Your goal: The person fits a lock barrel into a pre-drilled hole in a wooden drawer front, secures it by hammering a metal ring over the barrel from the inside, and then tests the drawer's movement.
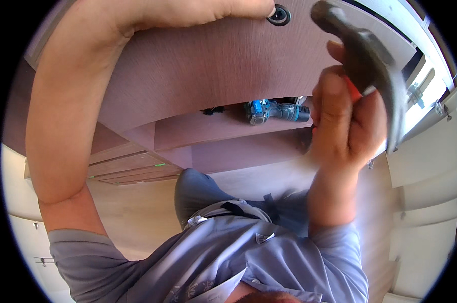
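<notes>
Floor [132, 202]: pale, below the furniture and around the person's legs.
Wooden panel [203, 65]: brown and grained, spanning the upper middle of the view, with the left forearm crossing its left side.
White doors [423, 174]: on the right, with metal hinges along their edges.
Grey shirt [208, 262]: short-sleeved, worn by the person, creased across the front.
Shelf [208, 132]: brown, under the panel's near edge.
Drawer fronts [132, 169]: brown, left of the shelf, with small green marks.
Hammer [372, 58]: dark metal head with a curved claw, raised beside the round fitting [280, 15] and apart from it; its red grip shows between the fingers.
Right hand [347, 123]: slightly blurred, closed firmly around the hammer's handle.
Left hand [198, 11]: cut off by the upper edge, one fingertip against the round fitting; whether the fingers pinch it, I cannot tell.
Drill [259, 111]: blue and black, lying on the shelf.
Round fitting: dark, ring-shaped, on the panel's face.
</notes>
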Available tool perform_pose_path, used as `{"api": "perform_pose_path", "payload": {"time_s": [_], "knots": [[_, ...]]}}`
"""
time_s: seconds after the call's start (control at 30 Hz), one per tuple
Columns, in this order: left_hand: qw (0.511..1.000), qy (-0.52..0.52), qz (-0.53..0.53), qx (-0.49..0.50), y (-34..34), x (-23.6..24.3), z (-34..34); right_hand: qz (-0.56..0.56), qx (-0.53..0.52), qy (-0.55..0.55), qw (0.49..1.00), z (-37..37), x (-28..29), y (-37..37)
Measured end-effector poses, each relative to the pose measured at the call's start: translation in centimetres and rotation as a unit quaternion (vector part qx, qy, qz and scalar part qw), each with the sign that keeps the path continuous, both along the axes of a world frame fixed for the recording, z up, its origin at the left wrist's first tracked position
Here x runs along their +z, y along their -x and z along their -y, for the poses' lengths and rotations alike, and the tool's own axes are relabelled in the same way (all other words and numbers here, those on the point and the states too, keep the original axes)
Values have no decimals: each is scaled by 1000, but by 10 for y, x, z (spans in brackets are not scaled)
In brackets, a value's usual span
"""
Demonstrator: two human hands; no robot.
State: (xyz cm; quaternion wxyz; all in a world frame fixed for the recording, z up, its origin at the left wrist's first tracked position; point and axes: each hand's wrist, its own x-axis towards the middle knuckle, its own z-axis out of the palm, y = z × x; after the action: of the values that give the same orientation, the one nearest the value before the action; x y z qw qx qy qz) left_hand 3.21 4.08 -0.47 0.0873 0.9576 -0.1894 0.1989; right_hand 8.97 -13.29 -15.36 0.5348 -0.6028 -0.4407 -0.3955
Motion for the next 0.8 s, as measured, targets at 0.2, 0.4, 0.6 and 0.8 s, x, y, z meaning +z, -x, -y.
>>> {"api": "perform_pose_path", "payload": {"time_s": [0.2, 0.4, 0.6, 0.8], "knots": [[996, 54, -58, 28, -4, 10, -3, -77, -15, 25, 997, -1, -13, 1], [993, -98, 18, -61, -26, 16, -23, -77, 17, -16, 997, -8, -12, 3], [989, 90, -112, 26, -4, 20, -1, -44, -15, 14, 999, -12, -9, -9], [999, -21, 6, 35, -2, 0, 8, -23, -13, 17, 1000, -9, -8, -13]]}}
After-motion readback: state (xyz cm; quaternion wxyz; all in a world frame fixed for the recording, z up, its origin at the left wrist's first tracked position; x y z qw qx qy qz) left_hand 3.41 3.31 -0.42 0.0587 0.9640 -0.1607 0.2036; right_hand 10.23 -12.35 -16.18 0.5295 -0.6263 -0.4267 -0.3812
